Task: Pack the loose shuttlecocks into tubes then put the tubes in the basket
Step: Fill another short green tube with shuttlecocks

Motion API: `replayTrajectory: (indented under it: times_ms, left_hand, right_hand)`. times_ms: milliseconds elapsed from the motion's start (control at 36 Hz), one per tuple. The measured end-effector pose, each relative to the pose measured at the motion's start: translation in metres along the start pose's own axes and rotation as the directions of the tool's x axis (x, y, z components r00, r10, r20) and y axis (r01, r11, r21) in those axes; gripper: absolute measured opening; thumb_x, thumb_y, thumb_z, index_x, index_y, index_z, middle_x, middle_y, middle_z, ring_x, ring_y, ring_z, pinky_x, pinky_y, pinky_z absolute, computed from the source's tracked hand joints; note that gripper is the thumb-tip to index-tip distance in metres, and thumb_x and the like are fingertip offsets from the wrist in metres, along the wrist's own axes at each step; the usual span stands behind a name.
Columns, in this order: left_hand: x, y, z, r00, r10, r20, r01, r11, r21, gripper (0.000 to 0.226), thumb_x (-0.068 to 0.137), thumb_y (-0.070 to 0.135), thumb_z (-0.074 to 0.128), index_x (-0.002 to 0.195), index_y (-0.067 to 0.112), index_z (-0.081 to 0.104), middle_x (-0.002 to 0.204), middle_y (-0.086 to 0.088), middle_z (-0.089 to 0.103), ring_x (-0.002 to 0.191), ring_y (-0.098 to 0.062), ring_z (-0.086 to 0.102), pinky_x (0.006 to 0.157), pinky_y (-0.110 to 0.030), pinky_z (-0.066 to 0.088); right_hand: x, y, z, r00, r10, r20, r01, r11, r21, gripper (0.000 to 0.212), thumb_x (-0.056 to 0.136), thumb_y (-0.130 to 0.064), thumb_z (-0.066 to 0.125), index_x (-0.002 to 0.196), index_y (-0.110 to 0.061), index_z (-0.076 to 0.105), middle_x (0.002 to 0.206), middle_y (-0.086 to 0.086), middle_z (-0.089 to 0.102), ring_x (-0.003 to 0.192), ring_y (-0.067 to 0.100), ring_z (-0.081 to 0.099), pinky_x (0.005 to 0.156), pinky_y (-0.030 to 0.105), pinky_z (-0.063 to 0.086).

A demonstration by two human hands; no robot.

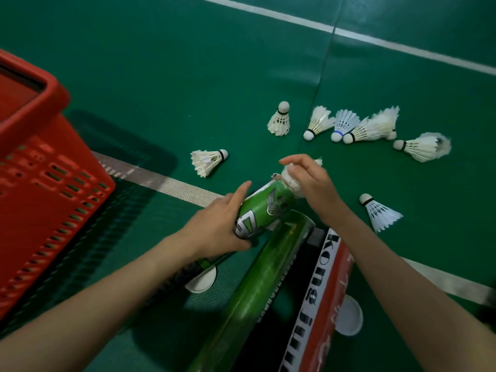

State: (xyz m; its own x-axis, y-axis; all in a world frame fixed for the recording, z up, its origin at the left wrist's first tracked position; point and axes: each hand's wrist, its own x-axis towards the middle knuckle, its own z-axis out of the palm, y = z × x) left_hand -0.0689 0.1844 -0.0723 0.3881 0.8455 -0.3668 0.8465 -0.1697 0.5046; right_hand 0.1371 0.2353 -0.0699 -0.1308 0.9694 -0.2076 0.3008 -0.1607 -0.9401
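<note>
My left hand (220, 224) grips a green tube (264, 208) near its open end and holds it tilted off the floor. My right hand (308, 183) holds a white shuttlecock (291, 182) at the tube's mouth, partly inside it. Two more tubes lie on the floor beneath: a long green tube (257, 285) and a red, black and white tube (319, 304). Several loose shuttlecocks lie on the green floor beyond my hands, among them one (208, 161) at the left, one (280, 120) standing on its feathers, and one (379, 212) at the right. The red basket (40, 183) stands at the left.
Two white tube caps lie on the floor, one cap (202, 281) under the held tube and another cap (350, 316) beside the red tube. White court lines (375, 38) cross the green mat, and a seam runs down it at the upper right.
</note>
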Motion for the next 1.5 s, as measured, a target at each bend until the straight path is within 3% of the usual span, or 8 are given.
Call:
replayTrajectory:
  times_ms: [83, 222, 306, 556, 889, 1111, 1222, 1500]
  left_hand:
    - [-0.006, 0.006, -0.002, 0.999, 0.033, -0.022, -0.033, 0.999, 0.016, 0.117, 0.069, 0.043, 0.075, 0.15, 0.031, -0.008, 0.14, -0.004, 0.039, 0.119, -0.023, 0.043, 0.09, -0.039, 0.046]
    - [-0.012, 0.009, -0.005, 0.997, 0.055, -0.051, -0.054, 0.998, 0.014, 0.117, 0.068, 0.044, 0.076, 0.149, 0.031, -0.007, 0.14, -0.003, 0.04, 0.117, -0.022, 0.044, 0.089, -0.041, 0.047]
    - [-0.016, 0.012, -0.005, 0.996, 0.075, -0.056, -0.074, 0.997, 0.024, 0.115, 0.069, 0.044, 0.075, 0.149, 0.031, -0.007, 0.14, -0.003, 0.04, 0.12, -0.023, 0.043, 0.093, -0.042, 0.045]
    - [-0.015, 0.018, -0.012, 0.977, 0.15, -0.153, -0.145, 0.989, 0.044, 0.104, 0.075, 0.05, 0.069, 0.15, 0.031, 0.0, 0.13, 0.001, 0.042, 0.113, -0.017, 0.046, 0.084, -0.033, 0.045]
    - [0.0, -0.001, -0.015, 0.974, 0.112, -0.196, -0.09, 0.989, 0.121, 0.104, 0.072, 0.046, 0.072, 0.151, 0.03, 0.005, 0.129, -0.003, 0.044, 0.115, -0.024, 0.045, 0.082, -0.04, 0.048]
    - [0.024, -0.005, -0.022, 0.97, -0.028, -0.24, 0.047, 0.996, 0.076, 0.107, 0.073, 0.047, 0.072, 0.151, 0.031, 0.0, 0.133, -0.005, 0.04, 0.118, -0.026, 0.043, 0.084, -0.042, 0.048]
    - [0.04, -0.012, -0.029, 0.964, -0.111, -0.242, 0.126, 0.991, 0.044, 0.108, 0.074, 0.045, 0.072, 0.151, 0.026, -0.001, 0.135, -0.009, 0.04, 0.119, -0.03, 0.043, 0.088, -0.043, 0.047]
    - [0.057, -0.019, -0.031, 0.971, -0.153, -0.184, 0.16, 0.987, 0.022, 0.109, 0.074, 0.046, 0.072, 0.151, 0.027, -0.003, 0.141, -0.01, 0.037, 0.121, -0.03, 0.043, 0.094, -0.044, 0.046]
  right_hand:
    - [-0.009, -0.004, 0.004, 1.0, -0.023, 0.003, 0.023, 0.997, -0.074, 0.04, 0.093, -0.044, 0.03, 0.116, -0.026, 0.058, 0.12, -0.003, 0.054, 0.111, 0.005, 0.05, 0.096, 0.025, 0.038]
    - [-0.014, -0.006, -0.003, 1.0, -0.007, 0.03, 0.006, 0.999, 0.039, 0.058, 0.095, -0.055, 0.013, 0.136, -0.029, 0.044, 0.141, -0.007, 0.046, 0.134, 0.009, 0.037, 0.116, 0.038, 0.025]
    - [-0.019, -0.01, -0.004, 0.994, 0.028, 0.106, -0.03, 0.999, 0.019, 0.06, 0.089, -0.064, 0.012, 0.127, -0.038, 0.051, 0.135, -0.008, 0.053, 0.133, 0.017, 0.041, 0.114, 0.052, 0.026]
    - [-0.023, -0.03, 0.001, 0.977, -0.019, 0.212, 0.024, 1.0, -0.02, 0.066, 0.088, -0.064, 0.014, 0.144, -0.034, 0.031, 0.151, -0.008, 0.034, 0.14, 0.015, 0.029, 0.116, 0.049, 0.023]
    - [-0.009, -0.022, 0.017, 0.98, -0.033, 0.198, 0.053, 0.994, -0.098, 0.039, 0.103, -0.041, 0.025, 0.14, -0.036, 0.033, 0.139, -0.01, 0.036, 0.13, 0.005, 0.032, 0.114, 0.039, 0.027]
    - [0.045, -0.027, 0.014, 0.991, -0.028, 0.129, 0.048, 0.987, -0.156, 0.052, 0.099, -0.054, 0.015, 0.141, -0.033, 0.038, 0.148, 0.001, 0.035, 0.133, 0.017, 0.037, 0.112, 0.044, 0.029]
    - [0.089, -0.021, 0.004, 0.992, -0.115, -0.05, 0.08, 0.889, -0.45, 0.04, 0.102, -0.032, 0.039, 0.139, -0.018, 0.043, 0.146, 0.004, 0.034, 0.135, 0.018, 0.033, 0.113, 0.031, 0.023]
    - [0.157, -0.014, 0.005, 0.998, 0.008, 0.061, 0.051, 0.44, -0.897, 0.082, 0.086, 0.015, 0.039, 0.153, -0.021, 0.01, 0.16, 0.009, -0.006, 0.147, 0.031, -0.004, 0.117, 0.048, 0.013]
